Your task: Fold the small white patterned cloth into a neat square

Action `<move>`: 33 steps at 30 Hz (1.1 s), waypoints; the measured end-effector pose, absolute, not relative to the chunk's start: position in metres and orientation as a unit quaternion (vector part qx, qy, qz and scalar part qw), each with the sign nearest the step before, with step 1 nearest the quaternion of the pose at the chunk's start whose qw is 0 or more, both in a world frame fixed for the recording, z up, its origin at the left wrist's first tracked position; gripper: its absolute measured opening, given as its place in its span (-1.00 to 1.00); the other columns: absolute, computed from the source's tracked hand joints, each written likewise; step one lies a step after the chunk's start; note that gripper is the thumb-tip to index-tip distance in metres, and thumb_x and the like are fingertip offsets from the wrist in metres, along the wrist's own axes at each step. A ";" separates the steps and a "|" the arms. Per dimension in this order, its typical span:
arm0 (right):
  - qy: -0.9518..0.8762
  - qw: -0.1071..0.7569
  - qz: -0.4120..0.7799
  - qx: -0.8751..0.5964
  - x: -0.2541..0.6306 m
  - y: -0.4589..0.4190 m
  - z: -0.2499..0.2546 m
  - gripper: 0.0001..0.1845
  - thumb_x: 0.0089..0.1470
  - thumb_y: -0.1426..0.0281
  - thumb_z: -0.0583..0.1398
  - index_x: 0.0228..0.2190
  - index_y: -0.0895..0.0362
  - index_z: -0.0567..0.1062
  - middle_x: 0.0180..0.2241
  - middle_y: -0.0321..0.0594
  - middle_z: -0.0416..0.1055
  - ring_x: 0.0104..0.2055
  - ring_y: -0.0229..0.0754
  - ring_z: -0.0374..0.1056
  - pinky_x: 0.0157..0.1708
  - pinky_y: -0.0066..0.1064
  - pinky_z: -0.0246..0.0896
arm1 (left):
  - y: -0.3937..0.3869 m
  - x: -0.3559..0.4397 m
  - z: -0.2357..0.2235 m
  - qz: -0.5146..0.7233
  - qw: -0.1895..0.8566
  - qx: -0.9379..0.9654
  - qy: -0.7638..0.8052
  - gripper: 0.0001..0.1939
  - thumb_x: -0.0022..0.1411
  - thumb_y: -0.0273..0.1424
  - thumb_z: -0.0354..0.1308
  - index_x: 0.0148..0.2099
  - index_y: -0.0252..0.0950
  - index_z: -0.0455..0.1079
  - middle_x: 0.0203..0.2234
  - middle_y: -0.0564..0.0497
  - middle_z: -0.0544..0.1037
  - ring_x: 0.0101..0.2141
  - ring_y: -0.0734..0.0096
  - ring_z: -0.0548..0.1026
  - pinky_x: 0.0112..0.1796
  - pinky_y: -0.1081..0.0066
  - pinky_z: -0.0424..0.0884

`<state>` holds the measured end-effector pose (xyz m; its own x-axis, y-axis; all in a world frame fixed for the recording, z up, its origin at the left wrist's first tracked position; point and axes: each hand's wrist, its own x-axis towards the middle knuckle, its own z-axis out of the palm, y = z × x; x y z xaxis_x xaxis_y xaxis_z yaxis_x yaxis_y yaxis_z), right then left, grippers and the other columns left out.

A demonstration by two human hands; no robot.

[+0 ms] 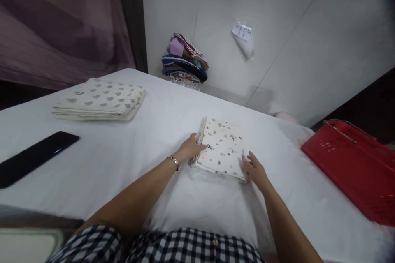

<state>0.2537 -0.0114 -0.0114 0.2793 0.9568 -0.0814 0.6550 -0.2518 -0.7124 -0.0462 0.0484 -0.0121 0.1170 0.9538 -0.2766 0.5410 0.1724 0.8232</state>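
Observation:
A folded white cloth (220,148) with small scattered prints lies on the white-covered table in front of me. Its layers show along the left side and the near edge. My left hand (190,148) grips the left side, thumb over the top and the other fingers at the edge, partly hidden. At the opposite edge is my right hand (255,170), fingers slightly apart and close against the cloth; whether they press on it is hard to see. A larger folded white cloth (101,98) with grey prints rests farther left.
A black phone-like slab (37,156) lies at the left of the table (129,148). At the right stands a red plastic basket (354,168). Beyond the far edge, a stack of folded fabrics (185,63) and a labelled plastic packet (244,40) are on the floor.

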 end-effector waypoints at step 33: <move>-0.686 0.264 0.180 -0.654 0.259 -0.018 0.022 -0.75 0.00 0.23 0.10 -0.38 0.08 0.51 -0.34 -0.22 0.49 -0.29 -0.17 0.36 -0.25 -0.36 0.22 | 0.040 -0.007 -0.018 0.313 0.253 0.763 0.506 -0.78 0.19 -0.37 -0.03 -0.25 -0.22 0.45 -0.30 0.03 0.48 -0.30 0.41 0.42 -0.28 0.43 0.30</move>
